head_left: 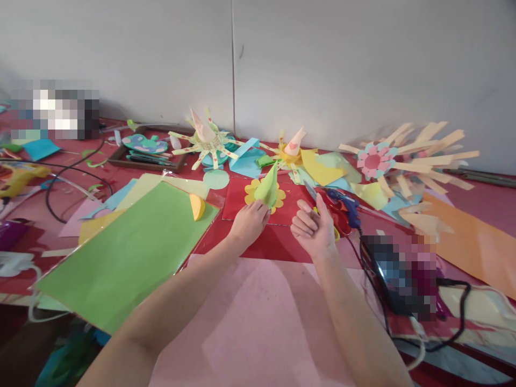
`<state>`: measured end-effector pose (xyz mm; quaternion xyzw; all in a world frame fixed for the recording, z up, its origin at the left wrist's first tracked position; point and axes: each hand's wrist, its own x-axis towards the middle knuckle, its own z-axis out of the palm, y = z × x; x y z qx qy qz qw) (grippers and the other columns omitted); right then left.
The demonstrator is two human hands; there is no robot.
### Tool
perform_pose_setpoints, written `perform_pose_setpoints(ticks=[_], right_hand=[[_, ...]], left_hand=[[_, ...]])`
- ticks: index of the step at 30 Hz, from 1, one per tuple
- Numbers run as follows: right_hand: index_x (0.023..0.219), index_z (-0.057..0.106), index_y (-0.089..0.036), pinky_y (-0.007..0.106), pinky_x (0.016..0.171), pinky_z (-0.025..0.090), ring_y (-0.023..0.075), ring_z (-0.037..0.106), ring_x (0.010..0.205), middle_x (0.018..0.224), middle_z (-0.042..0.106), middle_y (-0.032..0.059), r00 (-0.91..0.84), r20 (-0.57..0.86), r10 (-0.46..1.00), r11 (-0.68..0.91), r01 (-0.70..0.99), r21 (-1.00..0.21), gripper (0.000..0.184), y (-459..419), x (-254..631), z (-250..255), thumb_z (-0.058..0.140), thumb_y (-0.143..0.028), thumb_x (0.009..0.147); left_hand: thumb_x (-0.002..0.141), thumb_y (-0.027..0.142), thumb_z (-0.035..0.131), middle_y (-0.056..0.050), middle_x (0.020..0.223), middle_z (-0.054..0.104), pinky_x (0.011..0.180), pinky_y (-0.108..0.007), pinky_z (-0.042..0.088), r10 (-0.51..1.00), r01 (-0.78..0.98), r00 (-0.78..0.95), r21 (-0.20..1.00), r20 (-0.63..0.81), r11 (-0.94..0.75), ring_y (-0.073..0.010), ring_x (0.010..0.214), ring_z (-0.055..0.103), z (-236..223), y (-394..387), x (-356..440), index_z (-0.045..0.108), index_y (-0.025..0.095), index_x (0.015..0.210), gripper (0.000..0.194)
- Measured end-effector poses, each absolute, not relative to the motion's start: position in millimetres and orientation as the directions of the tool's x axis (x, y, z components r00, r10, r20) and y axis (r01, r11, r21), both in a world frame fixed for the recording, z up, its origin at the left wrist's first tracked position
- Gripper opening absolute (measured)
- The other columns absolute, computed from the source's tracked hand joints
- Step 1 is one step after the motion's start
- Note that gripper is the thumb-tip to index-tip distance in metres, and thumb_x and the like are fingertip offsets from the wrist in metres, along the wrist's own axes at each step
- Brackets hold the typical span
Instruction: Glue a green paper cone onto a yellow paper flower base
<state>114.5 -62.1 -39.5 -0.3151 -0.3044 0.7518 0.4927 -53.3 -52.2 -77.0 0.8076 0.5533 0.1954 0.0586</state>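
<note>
- Cone (266,187) of light green paper, tip up, over the yellow flower (278,202) on the red card (233,203);
- left hand (250,221), fingers pinched on the cone's lower edge;
- right hand (315,228), fingers curled, thumb raised; a blade (309,190) shows beside it, whether gripped I cannot tell;
- green sheet (133,258) left of the card, a yellow-orange piece (197,207) at its far corner.
</note>
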Motion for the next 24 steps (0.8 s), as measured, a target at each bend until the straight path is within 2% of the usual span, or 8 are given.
perform_pose_setpoints(ticks=[4,6,8,10,13,17,20,24], right_hand=[[0.069,0.05,-0.023,0.02,0.035,0.01,0.0089,0.004,0.036,0.036,0.014,-0.0115,-0.435,-0.213,0.875,-0.431,-0.499,-0.752,0.049,-63.3,113.9,-40.8,0.032,-0.065,0.088],[0.082,0.059,-0.024,0.02,0.035,0.011,0.0088,0.006,0.035,0.033,0.017,-0.0116,-0.498,-0.207,0.842,-0.466,-0.48,-0.743,0.053,-62.6,112.6,-41.1,0.029,-0.066,0.088],[0.101,0.062,-0.023,0.02,0.035,0.013,0.0086,0.009,0.033,0.032,0.023,-0.0112,-0.549,-0.194,0.813,-0.482,-0.448,-0.753,0.058,-61.1,111.3,-41.8,0.026,-0.068,0.087],[0.118,0.057,-0.023,0.019,0.035,0.015,0.0082,0.012,0.032,0.032,0.03,-0.0107,-0.573,-0.187,0.798,-0.475,-0.407,-0.78,0.065,-59.6,110.4,-43.7,0.025,-0.069,0.086],[0.132,0.047,-0.023,0.019,0.034,0.017,0.0076,0.016,0.031,0.034,0.035,-0.0103,-0.574,-0.19,0.796,-0.458,-0.368,-0.809,0.07,-58.4,110.1,-49.5,0.026,-0.07,0.085],[0.136,0.044,-0.024,0.019,0.034,0.018,0.0079,0.018,0.031,0.034,0.037,-0.0099,-0.572,-0.2,0.795,-0.46,-0.356,-0.813,0.073,-59.1,111.1,-58.3,0.029,-0.072,0.083],[0.134,0.045,-0.023,0.019,0.035,0.017,0.0078,0.017,0.032,0.034,0.036,-0.0101,-0.56,-0.211,0.801,-0.466,-0.364,-0.807,0.073,-59.6,112.6,-61.0,0.03,-0.072,0.083],[0.125,0.054,-0.023,0.02,0.036,0.017,0.0077,0.017,0.033,0.034,0.033,-0.0104,-0.498,-0.229,0.837,-0.439,-0.359,-0.824,0.069,-60.2,115.1,-60.4,0.033,-0.072,0.082]], left_hand=[[0.092,0.025,0.041,-0.002,0.075,0.06,0.062,-0.025,0.042,0.946,0.7,0.17,0.642,0.276,-0.313,-0.0138,0.068,0.057,-75.0,-57.3,-52.0,0.06,0.016,0.094,0.021],[0.094,0.032,0.036,0.002,0.064,0.053,0.057,-0.024,0.04,0.963,0.473,0.182,0.841,0.197,-0.262,-0.0112,0.057,0.05,-74.1,-59.7,-51.1,0.059,0.017,0.103,0.029],[0.095,0.041,0.03,0.005,0.056,0.046,0.053,-0.023,0.038,0.953,0.222,0.283,0.959,0.112,-0.178,-0.0098,0.049,0.044,-73.4,-60.6,-50.4,0.059,0.015,0.106,0.04],[0.094,0.049,0.025,0.005,0.053,0.043,0.051,-0.024,0.038,0.924,0.043,0.375,0.995,0.07,-0.093,-0.0095,0.047,0.042,-72.5,-60.1,-50.2,0.061,0.013,0.102,0.051],[0.09,0.054,0.033,0.005,0.052,0.042,0.051,-0.024,0.036,0.925,-0.037,0.374,0.998,0.06,-0.05,-0.0091,0.047,0.04,-70.9,-57.8,-50.7,0.062,0.013,0.096,0.051],[0.085,0.045,0.049,0.008,0.048,0.038,0.048,-0.022,0.032,0.971,0.054,0.235,0.996,0.05,-0.065,-0.0075,0.045,0.035,-71.1,-54.3,-51.2,0.061,0.016,0.084,0.032],[0.085,0.039,0.049,0.007,0.048,0.038,0.048,-0.021,0.032,0.985,0.106,0.141,0.988,0.098,-0.114,-0.0071,0.045,0.035,-72.8,-52.2,-52.1,0.059,0.017,0.073,0.027],[0.085,0.034,0.049,0.006,0.049,0.04,0.047,-0.021,0.032,0.988,0.171,0.005,0.974,0.152,-0.15,-0.0076,0.046,0.037,-73.7,-50.0,-55.2,0.063,0.018,0.078,0.022]])
